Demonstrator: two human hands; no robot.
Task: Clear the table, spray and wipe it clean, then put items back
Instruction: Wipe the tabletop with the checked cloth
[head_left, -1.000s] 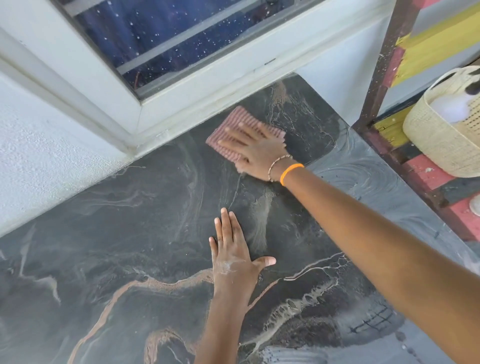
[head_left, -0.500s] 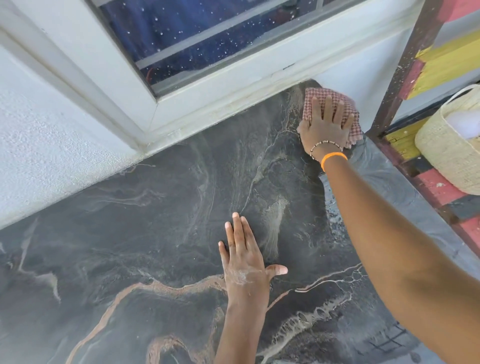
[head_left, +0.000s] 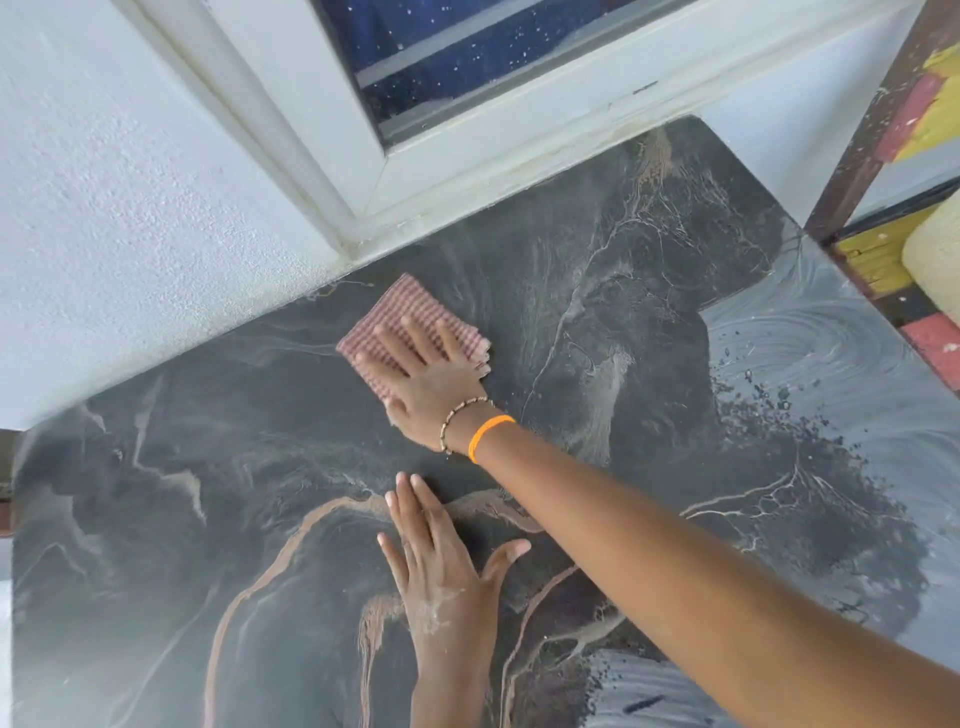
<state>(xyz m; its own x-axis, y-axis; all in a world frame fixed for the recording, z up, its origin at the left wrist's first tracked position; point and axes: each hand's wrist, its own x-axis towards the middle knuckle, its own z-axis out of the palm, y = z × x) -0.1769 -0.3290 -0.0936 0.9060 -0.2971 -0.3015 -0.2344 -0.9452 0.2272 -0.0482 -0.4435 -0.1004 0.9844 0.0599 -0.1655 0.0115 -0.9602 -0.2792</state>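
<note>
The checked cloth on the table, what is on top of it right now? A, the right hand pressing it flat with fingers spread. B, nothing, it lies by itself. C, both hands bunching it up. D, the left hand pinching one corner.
A: the right hand lies flat on the cloth with its fingers spread, while the left hand rests on the bare table nearer the person.

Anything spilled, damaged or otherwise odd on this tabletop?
No damage or spill shows. The table has pale swirled smears at its right edge, likely cleaner residue not yet wiped. The right hand presses a checked cloth flat near the wall; the left hand, flat on the table, has whitish residue on it.
</note>
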